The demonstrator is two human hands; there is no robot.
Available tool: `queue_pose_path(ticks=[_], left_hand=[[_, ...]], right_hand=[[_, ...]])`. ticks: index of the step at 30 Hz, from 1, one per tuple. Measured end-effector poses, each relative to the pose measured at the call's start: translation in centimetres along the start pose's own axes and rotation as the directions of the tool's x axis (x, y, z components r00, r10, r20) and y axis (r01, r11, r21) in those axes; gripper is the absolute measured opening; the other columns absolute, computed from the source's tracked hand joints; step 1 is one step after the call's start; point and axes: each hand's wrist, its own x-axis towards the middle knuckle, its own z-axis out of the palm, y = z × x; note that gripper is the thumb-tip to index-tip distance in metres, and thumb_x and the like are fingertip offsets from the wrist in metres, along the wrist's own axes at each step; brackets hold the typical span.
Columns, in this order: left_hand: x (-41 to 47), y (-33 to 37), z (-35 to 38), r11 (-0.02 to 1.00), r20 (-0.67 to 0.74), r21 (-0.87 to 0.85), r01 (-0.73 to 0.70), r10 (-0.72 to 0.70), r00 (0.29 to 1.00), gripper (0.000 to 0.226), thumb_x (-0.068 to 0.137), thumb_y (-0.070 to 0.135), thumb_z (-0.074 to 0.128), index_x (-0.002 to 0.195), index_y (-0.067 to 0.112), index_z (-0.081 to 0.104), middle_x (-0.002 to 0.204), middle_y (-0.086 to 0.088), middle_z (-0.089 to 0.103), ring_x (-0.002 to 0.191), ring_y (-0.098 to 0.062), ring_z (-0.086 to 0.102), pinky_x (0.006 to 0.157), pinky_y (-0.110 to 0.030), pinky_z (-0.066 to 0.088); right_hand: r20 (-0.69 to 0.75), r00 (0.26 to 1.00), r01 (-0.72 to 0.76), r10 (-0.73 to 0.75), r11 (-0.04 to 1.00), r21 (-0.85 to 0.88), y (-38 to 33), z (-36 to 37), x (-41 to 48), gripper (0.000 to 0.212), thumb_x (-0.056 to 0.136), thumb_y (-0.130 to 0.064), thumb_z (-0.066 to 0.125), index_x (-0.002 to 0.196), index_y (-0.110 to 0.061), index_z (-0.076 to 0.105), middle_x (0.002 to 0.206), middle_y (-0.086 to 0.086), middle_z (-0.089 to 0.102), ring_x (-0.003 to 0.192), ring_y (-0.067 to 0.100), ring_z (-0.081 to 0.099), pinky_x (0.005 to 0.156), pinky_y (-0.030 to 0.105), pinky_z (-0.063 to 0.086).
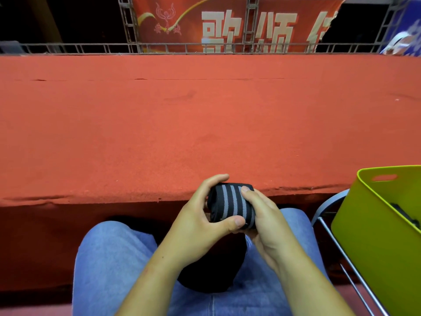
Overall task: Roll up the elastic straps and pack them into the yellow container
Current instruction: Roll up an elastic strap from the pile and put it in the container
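A rolled-up black elastic strap with grey stripes (230,202) sits between both my hands, just in front of the red platform's near edge and above my lap. My left hand (202,215) grips the roll from the left, fingers over its top and thumb under its front. My right hand (262,215) holds it from the right, thumb pressed on the top. The yellow container (369,226) stands at the right on a metal chair; something dark lies inside it near the frame's edge.
A wide red carpeted platform (205,122) stretches ahead of me. Behind it runs a metal truss rail (182,47) with a red banner (227,23). The metal chair frame (330,236) holds the container. My knees in blue jeans (109,258) are below, with a dark object between them.
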Motion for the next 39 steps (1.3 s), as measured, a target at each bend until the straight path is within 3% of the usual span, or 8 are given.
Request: queue_pose_path(ticks=[4,10,15,22,28,31,35,39], left_hand=[[0.4,-0.3,0.5,0.999,0.000,-0.038,0.011,-0.011,1.000,0.066,0.081,0.027,0.089,0.131,0.050,0.053,0.123,0.017,0.066,0.117,-0.012,0.067,0.103,-0.041,0.055],[0.8,-0.6,0.7,0.996,0.007,-0.092,0.009,-0.008,1.000,0.066,0.078,0.027,0.090,0.131,0.045,0.056,0.125,0.007,0.067,0.118,-0.016,0.067,0.102,-0.044,0.056],[0.9,-0.6,0.7,0.986,0.021,-0.167,0.003,0.001,1.000,0.066,0.076,0.028,0.090,0.131,0.042,0.057,0.124,-0.002,0.067,0.111,-0.018,0.071,0.096,-0.035,0.058],[1.4,-0.3,0.7,0.988,0.031,-0.152,-0.028,0.033,0.999,0.065,0.078,0.023,0.090,0.131,0.043,0.058,0.122,0.002,0.069,0.112,-0.019,0.071,0.099,-0.041,0.058],[3.0,1.2,2.2,0.977,0.039,-0.212,-0.033,0.042,0.998,0.072,0.085,0.045,0.082,0.144,0.054,0.043,0.132,0.004,0.065,0.118,-0.012,0.069,0.094,-0.031,0.058],[4.4,2.1,3.3,0.972,0.109,-0.223,0.077,-0.053,0.993,0.080,0.083,0.073,0.068,0.152,0.053,0.031,0.130,0.008,0.068,0.109,-0.012,0.073,0.095,-0.038,0.059],[6.0,4.4,4.6,0.863,0.306,-0.403,0.304,-0.186,0.934,0.081,0.081,0.088,0.054,0.139,0.032,0.058,0.115,-0.006,0.073,0.083,-0.018,0.070,0.075,-0.033,0.055],[7.3,6.8,6.1,0.845,0.426,-0.393,0.363,-0.182,0.886,0.066,0.089,0.074,0.053,0.132,0.025,0.066,0.112,-0.007,0.077,0.091,-0.020,0.073,0.080,-0.032,0.055]], right_hand=[[0.006,1.000,0.013,-0.013,1.000,-0.028,-0.5,-0.3,0.0,0.037,0.108,-0.029,0.052,0.132,-0.056,0.060,0.113,0.000,0.080,0.095,0.025,0.075,0.075,0.043,0.051],[0.042,0.999,0.009,-0.002,0.987,-0.160,-1.6,-1.5,-0.3,0.024,0.107,-0.035,0.054,0.114,-0.021,0.072,0.099,0.009,0.074,0.082,0.019,0.070,0.064,0.035,0.054],[0.075,0.997,0.003,0.011,0.983,-0.181,-2.1,-1.9,-0.3,0.041,0.099,-0.048,0.061,0.116,-0.015,0.077,0.107,0.017,0.079,0.091,0.025,0.074,0.077,0.039,0.057],[0.132,0.979,-0.128,0.157,0.971,-0.202,-3.7,-2.5,-0.9,0.046,0.098,-0.057,0.059,0.122,-0.019,0.074,0.110,0.016,0.079,0.097,0.035,0.078,0.065,0.038,0.062],[0.090,0.996,-0.019,0.027,0.995,-0.094,-4.9,-3.2,-0.8,0.046,0.103,-0.047,0.057,0.128,-0.011,0.071,0.117,0.015,0.078,0.111,0.030,0.075,0.095,0.049,0.061],[0.001,0.999,0.053,-0.053,0.995,-0.085,-6.0,-4.2,-0.7,0.043,0.101,-0.041,0.062,0.128,-0.008,0.070,0.115,0.017,0.078,0.107,0.033,0.077,0.095,0.051,0.061],[-0.085,0.978,0.169,-0.188,0.967,-0.193,-7.5,-5.9,-1.0,0.048,0.085,-0.046,0.073,0.119,-0.012,0.073,0.108,0.015,0.079,0.103,0.037,0.077,0.090,0.053,0.062],[-0.052,0.954,0.250,-0.294,0.884,-0.396,-9.4,-8.2,-1.8,0.041,0.080,-0.048,0.076,0.111,-0.021,0.075,0.106,0.012,0.079,0.106,0.032,0.076,0.097,0.059,0.059]])
